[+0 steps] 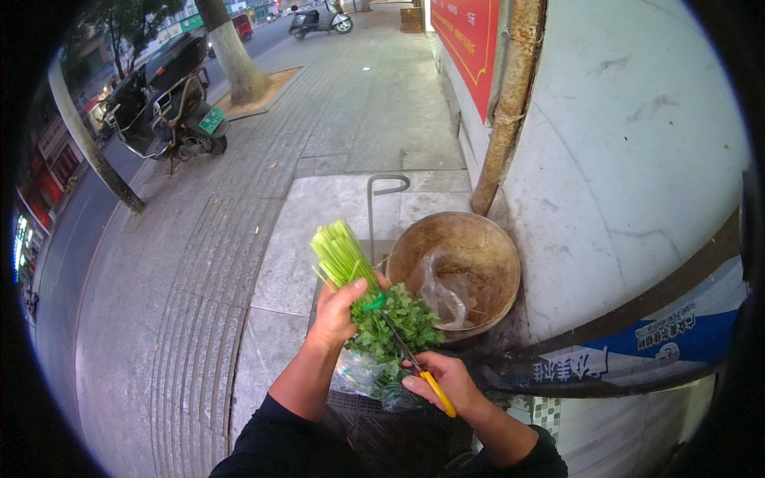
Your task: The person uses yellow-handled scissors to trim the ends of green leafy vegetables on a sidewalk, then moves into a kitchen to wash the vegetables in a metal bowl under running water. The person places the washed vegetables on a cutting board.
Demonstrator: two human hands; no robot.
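Observation:
My left hand (339, 311) grips a bunch of green herbs (351, 275) around its middle, cut stem ends pointing up and away, leafy tops (398, 327) hanging toward me. A green tie (373, 303) wraps the bunch just beside my fingers. My right hand (442, 381) holds scissors with yellow handles (437, 390); their blades (396, 338) reach up into the leaves toward the tie. Clear plastic wrapping (358, 374) hangs beneath the leaves.
A round rusty metal basin (478, 239) with a crumpled clear plastic bag (442, 291) inside stands against the white wall (621, 159). A metal hook rod (372, 215) rises behind the herbs. A rusty pipe (510, 95) runs up the wall. A parked scooter (171, 99) and tree trunks stand on the pavement at left.

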